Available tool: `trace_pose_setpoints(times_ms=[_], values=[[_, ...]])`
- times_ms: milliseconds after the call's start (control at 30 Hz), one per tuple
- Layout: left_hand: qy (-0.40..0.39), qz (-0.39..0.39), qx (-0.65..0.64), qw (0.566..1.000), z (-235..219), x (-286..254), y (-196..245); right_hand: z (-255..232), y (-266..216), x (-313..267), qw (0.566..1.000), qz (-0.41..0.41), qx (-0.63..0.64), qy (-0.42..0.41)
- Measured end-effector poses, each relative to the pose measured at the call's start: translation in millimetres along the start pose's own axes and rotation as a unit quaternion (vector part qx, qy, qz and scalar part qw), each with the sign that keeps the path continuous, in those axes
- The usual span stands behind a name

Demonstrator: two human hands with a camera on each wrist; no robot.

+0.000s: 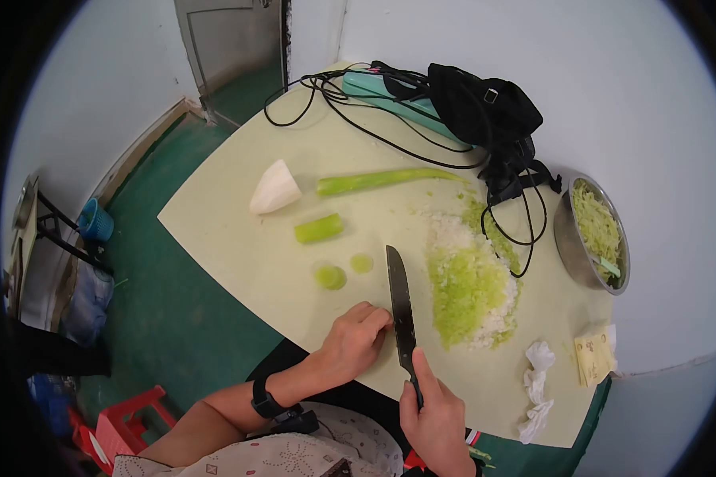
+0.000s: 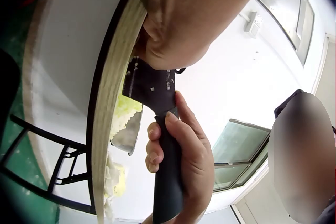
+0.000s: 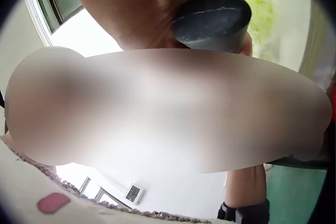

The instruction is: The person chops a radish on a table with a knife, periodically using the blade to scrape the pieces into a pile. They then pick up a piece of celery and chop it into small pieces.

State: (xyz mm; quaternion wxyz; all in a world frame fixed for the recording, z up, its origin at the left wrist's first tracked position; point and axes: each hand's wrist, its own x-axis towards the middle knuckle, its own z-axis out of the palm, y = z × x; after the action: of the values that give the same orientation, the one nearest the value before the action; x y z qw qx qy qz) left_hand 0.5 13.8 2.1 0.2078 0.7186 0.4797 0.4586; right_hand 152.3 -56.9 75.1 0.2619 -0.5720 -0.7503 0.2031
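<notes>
My right hand (image 1: pixel 437 421) grips the black handle of a kitchen knife (image 1: pixel 402 306), with thumb and fingers wrapped round it in the left wrist view. The dark blade points away over the table. Close at its left side, my left hand (image 1: pixel 350 342) is bent low, knuckles right by the blade; what lies under its fingers is hidden, so I cannot tell if it holds anything. Ahead lie two pale green round slices (image 1: pixel 329 277), a short cut green piece (image 1: pixel 319 228) and a long tapering green stalk (image 1: pixel 390 180). Chopped green and white vegetable (image 1: pixel 473 290) is heaped right of the blade.
A peeled white root piece (image 1: pixel 277 188) lies at the far left of the pale table (image 1: pixel 239 230). Black bag (image 1: pixel 485 103) and cables spread at the back. At the right stand a steel bowl (image 1: pixel 565 238) of green shreds, crumpled tissues (image 1: pixel 536 389) and yellow paper (image 1: pixel 593 358).
</notes>
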Motion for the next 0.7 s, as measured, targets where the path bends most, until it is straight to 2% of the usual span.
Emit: trace_pose_setpoints(times_ms=[67,267,433,667,700], values=[[0.000,0.000,0.000,1.000,1.2,-0.4,1.1,-4.3,-5.2,9.3,0.998,0.050,0.002,-0.027],[0.001,0.003,0.004,1.000,0.3,-0.9,-1.2,-8.0,-7.6,13.0,0.997,0.078,0.012,-0.019],[0.002,-0.011,0.003,1.000,2.3,-1.6,-0.9,-3.6,-8.1,4.0,0.999,0.050,0.009,-0.017],[-0.006,0.021,-0.001,1.000,-0.2,-0.2,0.4,4.7,-3.1,11.7,0.999,0.025,-0.023,-0.002],[-0.006,0.024,-0.002,1.000,-0.3,-0.5,-0.3,1.9,-2.6,14.2,0.999,0.046,-0.003,-0.004]])
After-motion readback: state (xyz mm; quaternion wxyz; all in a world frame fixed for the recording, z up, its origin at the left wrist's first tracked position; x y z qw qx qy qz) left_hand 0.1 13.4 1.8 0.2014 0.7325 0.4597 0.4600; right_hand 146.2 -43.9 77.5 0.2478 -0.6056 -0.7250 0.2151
